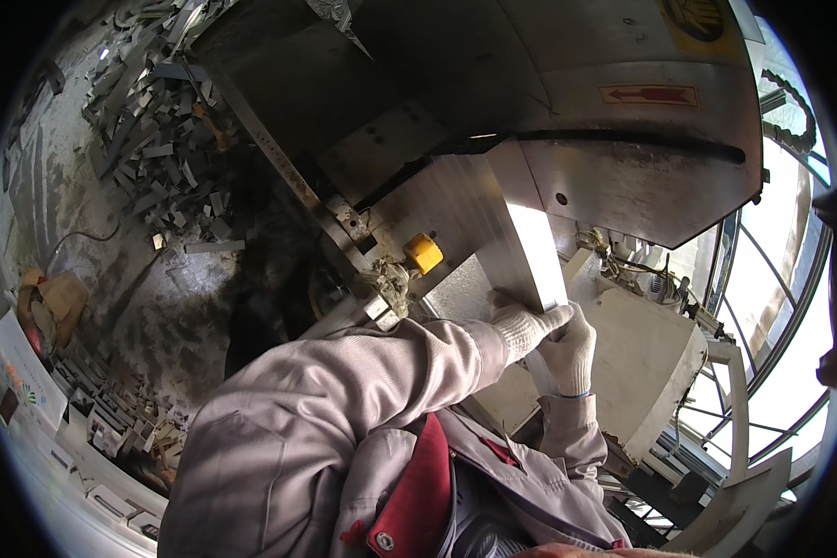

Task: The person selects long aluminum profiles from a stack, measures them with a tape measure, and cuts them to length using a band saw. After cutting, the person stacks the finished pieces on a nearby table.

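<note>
Gloved left hand (520, 333) and right hand (571, 356) clamped on the near end of a metal profile (495, 234) before the machine housing (623, 177). A yellow knob (424, 252) stands before the housing; metal offcuts (161, 191) lie to its left.

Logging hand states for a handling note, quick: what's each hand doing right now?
Left hand: gloved, closed around the near end of the metal bar.
Right hand: gloved, closed on that same end, fingers partly hidden.
</note>
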Demonstrator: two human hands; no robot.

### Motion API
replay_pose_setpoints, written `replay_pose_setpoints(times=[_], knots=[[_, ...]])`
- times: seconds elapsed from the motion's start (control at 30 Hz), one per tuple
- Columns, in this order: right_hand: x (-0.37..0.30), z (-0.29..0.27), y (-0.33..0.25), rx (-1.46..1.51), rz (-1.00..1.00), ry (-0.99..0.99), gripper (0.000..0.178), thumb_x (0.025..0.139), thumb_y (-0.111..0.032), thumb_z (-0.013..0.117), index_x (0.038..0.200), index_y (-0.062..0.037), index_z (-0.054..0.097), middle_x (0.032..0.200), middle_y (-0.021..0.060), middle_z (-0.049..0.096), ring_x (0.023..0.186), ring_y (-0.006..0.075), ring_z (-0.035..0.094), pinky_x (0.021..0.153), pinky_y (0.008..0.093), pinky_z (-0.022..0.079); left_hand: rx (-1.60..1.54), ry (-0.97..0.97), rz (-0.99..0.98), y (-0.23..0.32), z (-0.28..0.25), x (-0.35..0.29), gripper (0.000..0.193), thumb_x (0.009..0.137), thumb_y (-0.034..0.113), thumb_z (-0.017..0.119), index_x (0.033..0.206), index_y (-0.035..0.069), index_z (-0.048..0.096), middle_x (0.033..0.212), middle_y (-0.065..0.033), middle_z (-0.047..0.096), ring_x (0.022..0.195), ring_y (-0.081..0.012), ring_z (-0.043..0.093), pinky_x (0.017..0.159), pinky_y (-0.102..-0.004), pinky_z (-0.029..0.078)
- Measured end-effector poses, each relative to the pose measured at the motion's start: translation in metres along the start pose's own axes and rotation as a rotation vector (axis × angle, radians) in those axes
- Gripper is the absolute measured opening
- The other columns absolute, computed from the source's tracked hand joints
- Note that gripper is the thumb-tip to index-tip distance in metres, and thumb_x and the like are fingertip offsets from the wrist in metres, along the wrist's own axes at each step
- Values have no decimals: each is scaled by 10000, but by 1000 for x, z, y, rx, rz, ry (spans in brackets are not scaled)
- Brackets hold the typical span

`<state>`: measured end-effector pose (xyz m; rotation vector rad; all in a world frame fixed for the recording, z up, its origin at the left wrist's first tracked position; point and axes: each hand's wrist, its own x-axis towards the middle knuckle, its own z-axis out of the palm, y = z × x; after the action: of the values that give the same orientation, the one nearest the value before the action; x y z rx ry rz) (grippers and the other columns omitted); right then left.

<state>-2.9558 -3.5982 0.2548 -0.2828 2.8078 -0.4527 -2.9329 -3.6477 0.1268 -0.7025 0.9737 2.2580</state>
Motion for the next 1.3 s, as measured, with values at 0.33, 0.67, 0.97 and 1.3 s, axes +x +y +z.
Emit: replay_pose_setpoints(times=[0.33,0.67,0.97,1.3], knots=[[2,11,3,-177,-43,101,371,855,-180,916,1141,-54,716,860,170,763,789,302,772,760,397,609,-41,-129,-41,13,-5,-2,579,1060,401,801,1451,3,646,1280,-98,778,1212,-218,716,1058,-377,568],[4,11,-3,-118,-35,94,399,808,-193,953,1095,-38,723,884,144,785,808,245,778,767,377,607,-203,-216,-53,-2,6,17,493,1056,161,792,1497,74,591,1295,-72,734,1206,-213,663,1061,-373,553],[10,15,-2,-117,-21,108,371,860,-230,923,1105,-55,706,886,132,784,802,213,759,765,377,600,-12,-49,5,1,4,11,579,1031,306,829,1487,23,613,1419,-107,729,1322,-232,672,1108,-379,571],[7,23,12,-25,54,158,387,900,-220,918,1189,-56,719,1002,148,817,953,213,794,862,352,609,161,-6,5,25,-6,-13,687,1000,407,856,1504,19,598,1459,-131,726,1347,-243,688,1153,-361,577]])
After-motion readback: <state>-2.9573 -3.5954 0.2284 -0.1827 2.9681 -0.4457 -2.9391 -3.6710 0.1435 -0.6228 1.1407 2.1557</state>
